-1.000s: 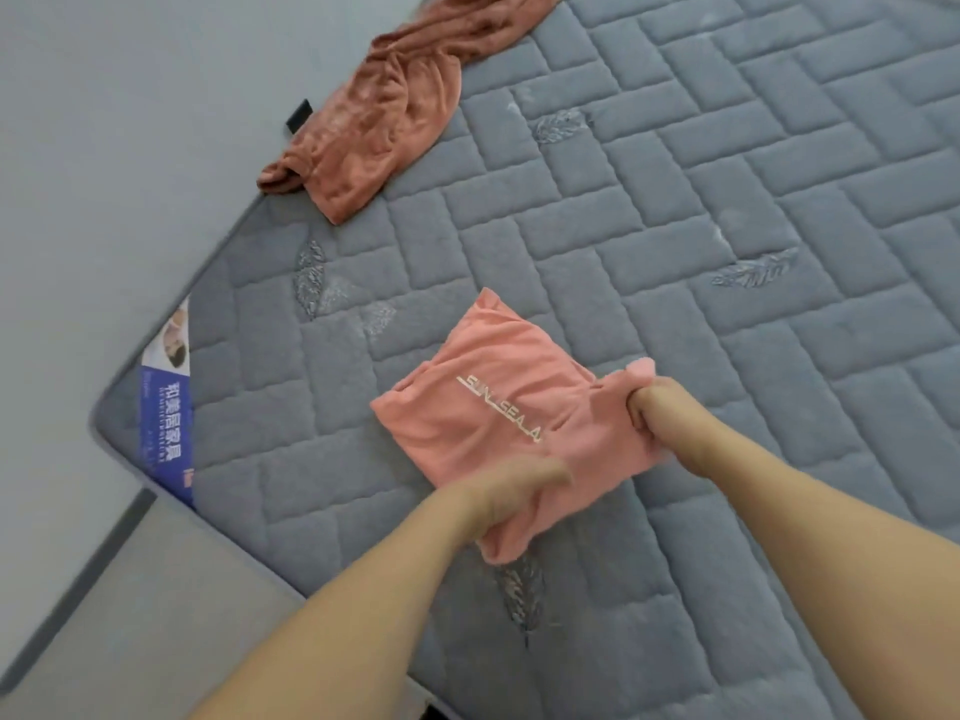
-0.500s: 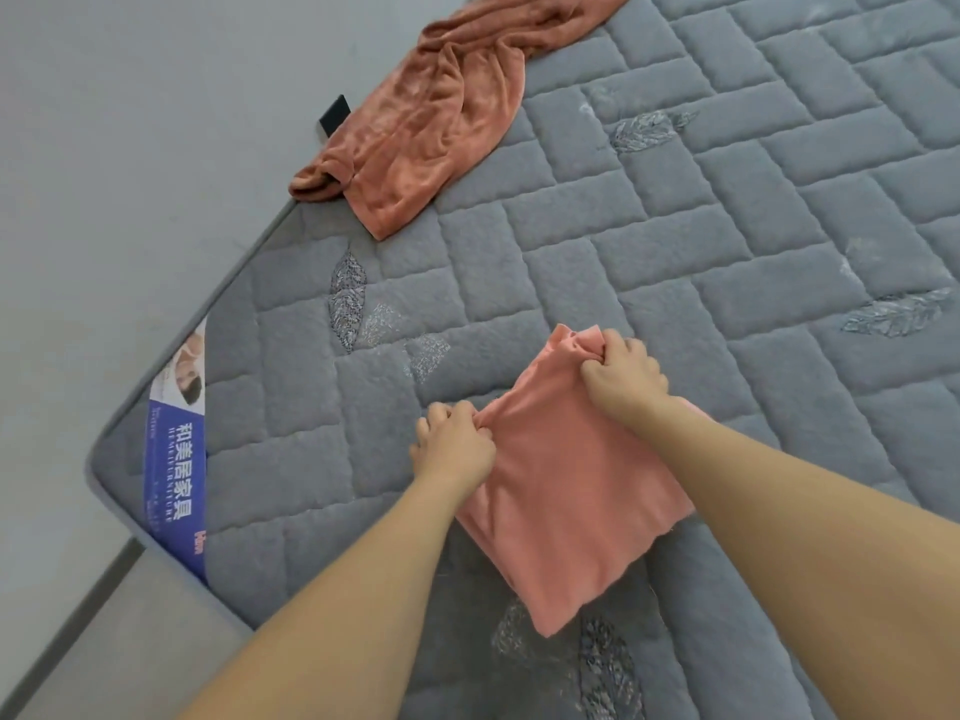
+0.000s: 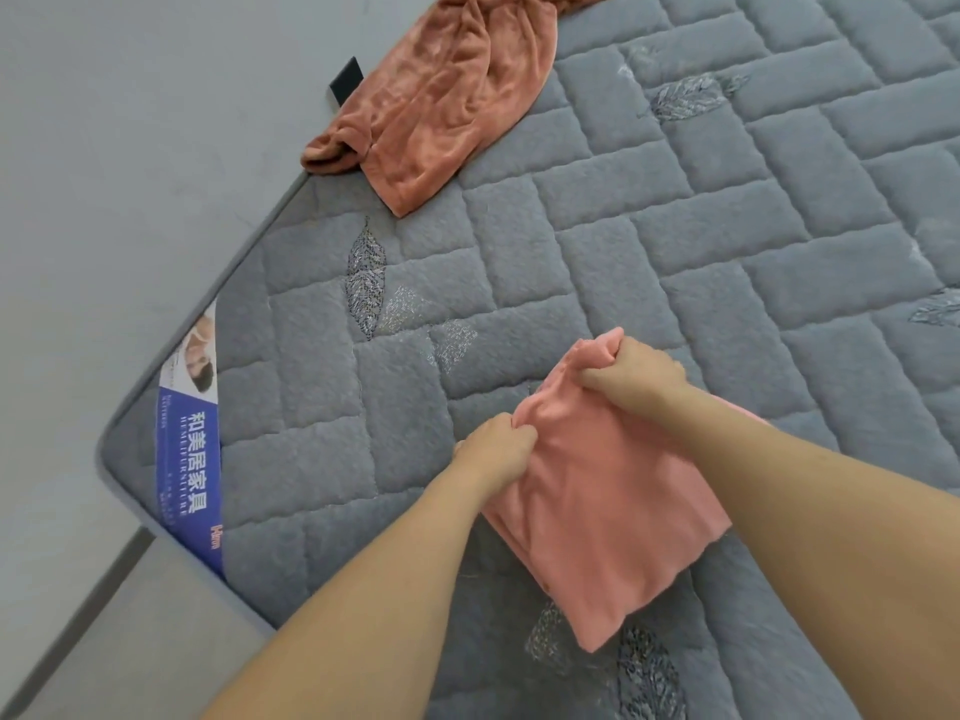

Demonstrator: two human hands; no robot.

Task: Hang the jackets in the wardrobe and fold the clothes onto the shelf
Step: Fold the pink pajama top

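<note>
Head view: left hand [image 3: 493,449] and right hand [image 3: 631,374] each pinch the far edge of folded salmon-pink fabric garment [image 3: 608,511] on grey quilted mattress [image 3: 675,241]; rust-orange velvety garment [image 3: 447,96] lies crumpled well apart.

Soft, even, bright light with faint shadows and no glare; wide-angle lens bends the edges; slight overall softness.

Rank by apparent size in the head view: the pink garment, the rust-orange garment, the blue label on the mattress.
1. Pink garment and rust-orange garment: look alike; the orange one lies farther off and is cut by the frame edge, so unranked.
2. Blue label: smallest.
</note>
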